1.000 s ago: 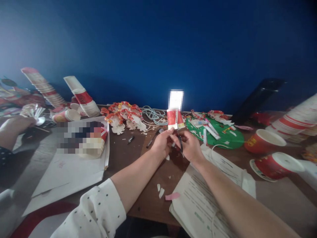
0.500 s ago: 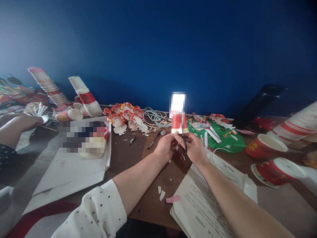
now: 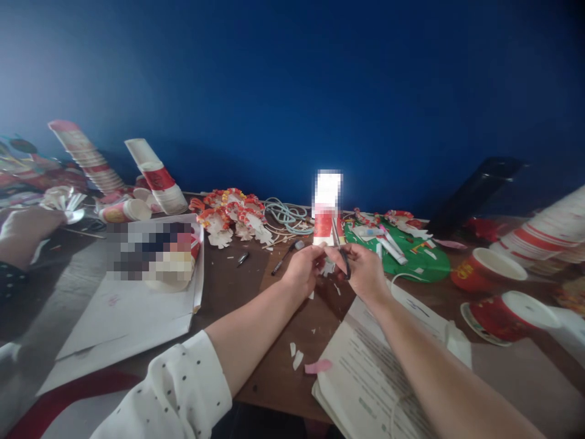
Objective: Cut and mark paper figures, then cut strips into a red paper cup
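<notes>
In the head view, my right hand (image 3: 364, 268) is closed on a pair of scissors (image 3: 346, 261). Their dark handle is in my fingers and the blades point away from me, up and slightly left. My left hand (image 3: 302, 268) is pinched close beside it, its fingertips almost meeting the right hand's. A small white piece of paper (image 3: 328, 267) shows below the left fingertips, partly hidden by both hands. Just beyond stands a red and white paper cup (image 3: 323, 223), with a bright blurred-out patch above it.
A green mat (image 3: 420, 263) with scraps and glue tubes lies right of the cup. Paper cutouts (image 3: 235, 213), a coiled cord (image 3: 287, 214) and a marker (image 3: 284, 261) lie left. Papers (image 3: 365, 390) sit under my right forearm. Cup stacks (image 3: 86, 158) flank both sides. Another person's hand (image 3: 34, 225) is far left.
My right hand has turned a little, and the scissors' handle now slants more to the right. The other person's arm at the far left has drawn back to the left.
</notes>
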`<state>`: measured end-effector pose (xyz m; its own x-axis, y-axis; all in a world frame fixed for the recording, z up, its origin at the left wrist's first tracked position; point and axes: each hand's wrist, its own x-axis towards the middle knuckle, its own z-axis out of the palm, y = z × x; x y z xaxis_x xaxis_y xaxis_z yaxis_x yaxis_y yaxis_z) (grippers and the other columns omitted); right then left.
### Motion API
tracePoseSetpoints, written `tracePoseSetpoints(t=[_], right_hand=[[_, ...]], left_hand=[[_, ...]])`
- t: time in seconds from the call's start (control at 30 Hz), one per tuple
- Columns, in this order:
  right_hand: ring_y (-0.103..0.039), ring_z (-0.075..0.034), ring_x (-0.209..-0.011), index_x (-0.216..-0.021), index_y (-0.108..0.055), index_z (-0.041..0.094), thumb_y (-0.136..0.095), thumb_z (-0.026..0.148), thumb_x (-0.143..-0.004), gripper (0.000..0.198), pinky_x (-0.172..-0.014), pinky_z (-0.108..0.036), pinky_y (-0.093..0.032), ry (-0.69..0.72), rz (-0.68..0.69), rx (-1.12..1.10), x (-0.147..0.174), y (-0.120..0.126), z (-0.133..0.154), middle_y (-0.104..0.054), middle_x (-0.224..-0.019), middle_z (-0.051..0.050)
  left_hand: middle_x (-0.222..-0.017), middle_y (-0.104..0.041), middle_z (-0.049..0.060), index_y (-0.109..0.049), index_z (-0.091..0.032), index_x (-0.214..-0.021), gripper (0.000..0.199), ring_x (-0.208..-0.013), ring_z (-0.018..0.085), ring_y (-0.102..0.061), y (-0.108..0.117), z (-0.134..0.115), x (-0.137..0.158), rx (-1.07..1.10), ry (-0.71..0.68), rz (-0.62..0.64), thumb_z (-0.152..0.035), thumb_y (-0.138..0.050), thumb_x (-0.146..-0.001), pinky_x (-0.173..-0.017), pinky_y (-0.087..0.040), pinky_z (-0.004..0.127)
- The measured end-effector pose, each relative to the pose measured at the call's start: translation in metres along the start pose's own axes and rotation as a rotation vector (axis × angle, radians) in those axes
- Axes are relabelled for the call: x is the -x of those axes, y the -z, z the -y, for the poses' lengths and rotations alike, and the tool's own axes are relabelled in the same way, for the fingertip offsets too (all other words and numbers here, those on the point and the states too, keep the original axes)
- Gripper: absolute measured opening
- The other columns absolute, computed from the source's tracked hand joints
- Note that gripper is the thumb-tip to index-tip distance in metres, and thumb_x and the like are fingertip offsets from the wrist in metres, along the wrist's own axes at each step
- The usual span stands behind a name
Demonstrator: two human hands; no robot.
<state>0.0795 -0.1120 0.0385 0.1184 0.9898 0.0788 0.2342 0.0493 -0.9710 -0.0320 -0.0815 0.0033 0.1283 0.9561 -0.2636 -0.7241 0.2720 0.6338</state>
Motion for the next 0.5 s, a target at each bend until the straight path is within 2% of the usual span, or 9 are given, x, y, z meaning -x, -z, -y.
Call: tracePoseSetpoints(t=[0.2,0.5], right_hand=[[-0.053,-0.012,-0.041,-0.074,-0.061,0.019,-0.074,0.060,-0.061,0.044,-0.041,-0.023,-0.041,-0.032,-0.004,-0.008,0.001,0.000,0.004,-0.058,-0.050,0.002],[-0.049,-0.008,-0.038,-0.064,-0.056,0.018,-0.075,0.057,-0.063,0.043,-0.038,-0.020,-0.037,-0.064,0.006,-0.126,-0.006,0.004,-0.010,-0.056,-0.049,0.003]], left_hand=[[-0.065,-0.061,0.001,-0.061,-0.012,-0.064,0.010,-0.058,0.008,-0.053,0.000,-0.001,0.001,-0.019,-0.024,0.024,-0.015,-0.069,-0.069,-0.063,-0.039,0.023],[-0.063,-0.059,0.001,-0.061,-0.012,-0.064,0.013,-0.060,0.008,-0.053,0.002,-0.002,-0.001,-0.070,-0.045,0.035,-0.019,-0.072,-0.067,-0.063,-0.035,0.023]])
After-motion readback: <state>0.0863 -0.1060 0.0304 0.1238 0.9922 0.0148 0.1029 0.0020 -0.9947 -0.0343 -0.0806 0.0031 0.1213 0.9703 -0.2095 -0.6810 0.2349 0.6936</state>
